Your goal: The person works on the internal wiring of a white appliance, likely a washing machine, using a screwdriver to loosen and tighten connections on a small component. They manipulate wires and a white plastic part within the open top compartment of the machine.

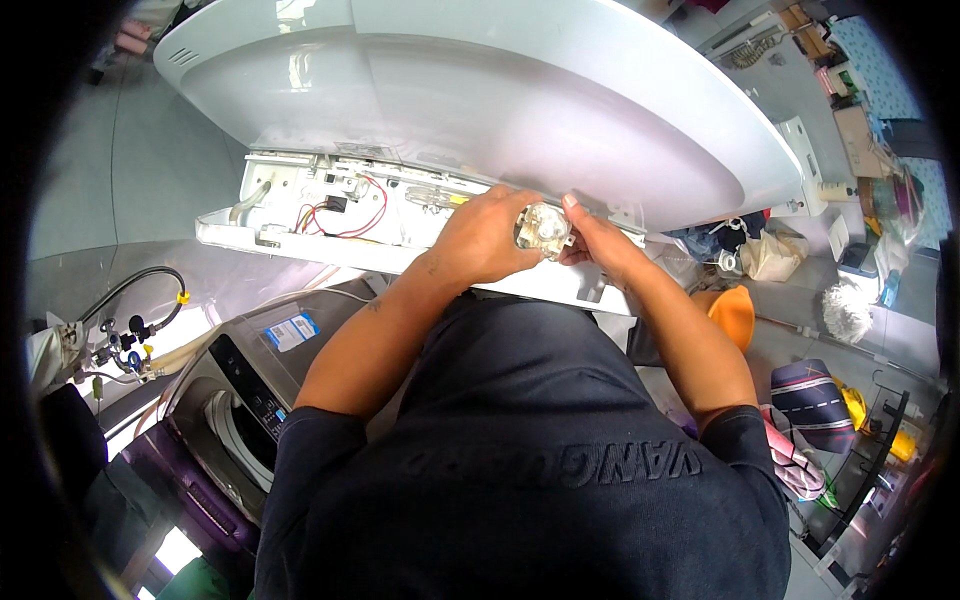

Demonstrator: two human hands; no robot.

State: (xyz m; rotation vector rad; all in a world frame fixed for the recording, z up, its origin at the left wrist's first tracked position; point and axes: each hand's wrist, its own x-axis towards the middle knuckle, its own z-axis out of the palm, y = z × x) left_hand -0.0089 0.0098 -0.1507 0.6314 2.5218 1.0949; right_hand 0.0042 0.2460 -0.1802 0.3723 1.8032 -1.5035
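Left hand was clamped on a pale translucent part, right hand was held beside it, partly spread, contact unclear

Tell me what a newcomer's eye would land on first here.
Most likely the huge glossy white curved casing sweeping across the top of the view. Next, just below it, the open white tray with red wire in its left half. Then, near the middle, the pale, stained part gripped by the left hand, with the right hand at its right side.
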